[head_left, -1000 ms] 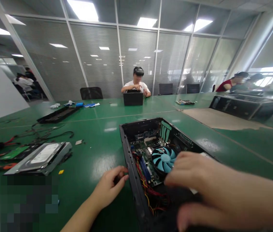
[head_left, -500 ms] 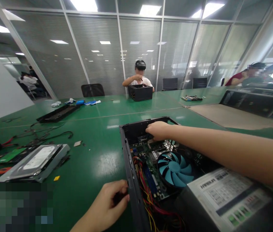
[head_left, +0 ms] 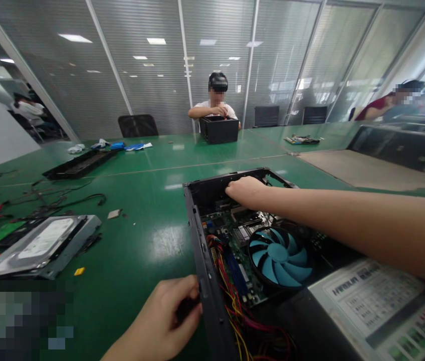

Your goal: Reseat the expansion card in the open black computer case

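An open black computer case (head_left: 212, 296) lies on its side in front of me. My left hand (head_left: 169, 313) is at its left edge, fingers curled and fingertips against the metal. Inside the far end of the case, my right hand (head_left: 246, 192) is closed near the back wall; what its fingers hold is hidden. Below that hand is the motherboard (head_left: 222, 220). A blue-bladed cooling fan (head_left: 278, 253) sits on the board, beside red and yellow cables (head_left: 229, 291). The labelled power supply (head_left: 378, 301) fills the near right, under my right forearm.
On the green table (head_left: 152, 195) at left are a hard drive (head_left: 49, 245), a yellow piece (head_left: 79, 271), loose cables (head_left: 65, 200) and a black panel (head_left: 79, 164). Across the table a person (head_left: 216, 108) works in another case (head_left: 220, 130). Cardboard (head_left: 329, 168) lies right.
My view has tilted down slightly, so the scene sits higher. Both hands stay in nearly the same places on the case. The person opposite has lowered a hand into their case.
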A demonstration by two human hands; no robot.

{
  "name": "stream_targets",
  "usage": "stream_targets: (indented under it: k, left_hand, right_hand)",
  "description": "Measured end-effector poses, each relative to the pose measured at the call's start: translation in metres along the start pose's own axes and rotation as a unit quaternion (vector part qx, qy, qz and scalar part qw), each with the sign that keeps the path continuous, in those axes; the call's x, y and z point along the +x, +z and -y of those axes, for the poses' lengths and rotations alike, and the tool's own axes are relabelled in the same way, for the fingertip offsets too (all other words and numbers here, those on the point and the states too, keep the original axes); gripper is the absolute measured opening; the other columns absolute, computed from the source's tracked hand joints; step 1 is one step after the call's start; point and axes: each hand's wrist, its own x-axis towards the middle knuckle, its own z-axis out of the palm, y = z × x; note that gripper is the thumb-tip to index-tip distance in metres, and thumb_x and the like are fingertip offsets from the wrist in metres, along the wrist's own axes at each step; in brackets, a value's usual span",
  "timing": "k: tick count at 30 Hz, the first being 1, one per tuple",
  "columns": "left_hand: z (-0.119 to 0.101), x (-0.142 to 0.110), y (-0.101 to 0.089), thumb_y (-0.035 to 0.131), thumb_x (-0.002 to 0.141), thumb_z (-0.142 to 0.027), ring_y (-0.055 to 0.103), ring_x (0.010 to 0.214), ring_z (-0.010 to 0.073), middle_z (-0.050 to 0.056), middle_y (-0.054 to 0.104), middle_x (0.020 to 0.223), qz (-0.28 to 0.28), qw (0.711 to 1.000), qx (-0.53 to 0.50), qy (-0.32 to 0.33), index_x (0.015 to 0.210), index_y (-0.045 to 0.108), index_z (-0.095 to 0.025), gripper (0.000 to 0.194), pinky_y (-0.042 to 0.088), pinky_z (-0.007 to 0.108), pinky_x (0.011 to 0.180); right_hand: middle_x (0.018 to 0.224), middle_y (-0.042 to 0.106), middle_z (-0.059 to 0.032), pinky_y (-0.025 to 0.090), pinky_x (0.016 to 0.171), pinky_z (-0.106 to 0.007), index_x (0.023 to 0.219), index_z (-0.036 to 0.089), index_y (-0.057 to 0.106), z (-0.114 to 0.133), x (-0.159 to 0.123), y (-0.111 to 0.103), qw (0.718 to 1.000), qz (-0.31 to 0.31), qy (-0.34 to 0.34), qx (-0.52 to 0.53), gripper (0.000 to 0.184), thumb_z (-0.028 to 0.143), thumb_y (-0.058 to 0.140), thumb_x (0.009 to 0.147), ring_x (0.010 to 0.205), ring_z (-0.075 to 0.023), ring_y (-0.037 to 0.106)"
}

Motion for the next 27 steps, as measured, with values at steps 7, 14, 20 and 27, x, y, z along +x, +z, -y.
stream_targets:
  k: [7,14,20,27]
  left_hand:
    - [-0.003,0.001,-0.001,0.054,0.086,-0.027,0.061,0.064,0.0173,0.003,0.064,0.071,-0.003,1.000,-0.015,0.003,0.089,0.065,-0.021,0.013,0.049,0.027,0.062]
    - [0.001,-0.001,0.000,0.049,0.090,-0.027,0.061,0.067,0.0175,0.004,0.065,0.076,0.016,1.000,0.004,0.002,0.097,0.063,-0.019,0.017,0.046,0.028,0.064]
    - [0.001,-0.001,0.000,0.051,0.088,-0.025,0.062,0.070,0.0177,0.005,0.066,0.078,0.014,1.000,-0.007,-0.004,0.100,0.064,-0.017,0.019,0.046,0.027,0.066]
    - [-0.003,0.000,-0.003,0.061,0.084,-0.027,0.064,0.075,0.0205,0.006,0.070,0.078,-0.011,0.993,-0.105,-0.049,0.101,0.071,-0.016,0.023,0.049,0.030,0.072]
  right_hand:
    - [0.088,0.072,-0.0051,0.048,0.069,-0.030,0.090,0.022,0.072,-0.028,-0.004,-0.009,0.997,-0.007,0.023,0.068,0.017,0.028,0.076,0.075,0.082,-0.0239,0.068]
    - [0.092,0.073,-0.0022,0.046,0.070,-0.031,0.092,0.025,0.072,-0.037,-0.012,-0.011,0.996,-0.008,0.024,0.084,0.018,0.030,0.076,0.075,0.084,-0.0229,0.067]
    - [0.102,0.073,-0.0119,0.052,0.072,-0.035,0.095,0.019,0.072,-0.013,-0.011,-0.015,1.000,0.000,0.005,-0.015,0.021,0.012,0.060,0.079,0.087,-0.0286,0.070]
    - [0.101,0.073,-0.0172,0.053,0.076,-0.036,0.098,0.013,0.073,0.005,0.002,-0.005,0.998,0.036,-0.049,-0.021,0.026,0.008,0.051,0.086,0.094,-0.0287,0.070]
